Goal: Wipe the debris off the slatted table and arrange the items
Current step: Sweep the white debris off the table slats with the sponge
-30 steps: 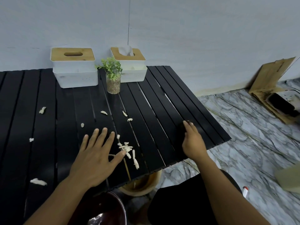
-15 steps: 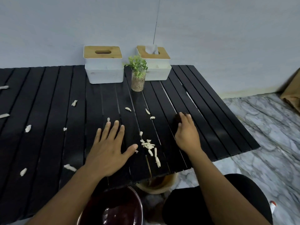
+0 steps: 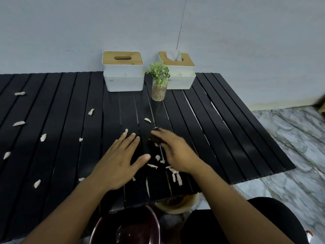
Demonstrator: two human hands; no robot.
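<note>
Scattered across the left half of the slatted table (image 3: 52,106): pale debris scraps (image 3: 19,123), lying singly and well apart, most of them far out beyond either hand's present reach, long axes pointing every which way. Nearer the middle, the left hand (image 3: 119,162) pressed flat on the slats, palm down, fingers spread and empty, gripping nothing, thumb angled out toward the gathered heap. Just beside that thumb, between the two hands, the main cluster of debris (image 3: 173,172), drawn into a loose streak running roughly along the slats toward the near edge. Directly below that edge, a dark round basin (image 3: 126,228) on the floor, with a paler bowl (image 3: 177,204) tucked under the table just to its right; likely the catch for whatever goes over. To the right of the heap, the right hand (image 3: 175,152) curled over a small dark wiping pad (image 3: 155,138), grasping it from above, fingertips toward the far side; blurred, so the exact grip hard to judge. Clearly the nearer hand to the heap, touching its upper end, so a pull toward the body along the slats would seem the natural stroke. At the back, two white tissue boxes (image 3: 123,74) (image 3: 179,71) with wooden lids and a small glass plant jar (image 3: 159,88) standing upright between them, untouched, well apart from both hands.
</note>
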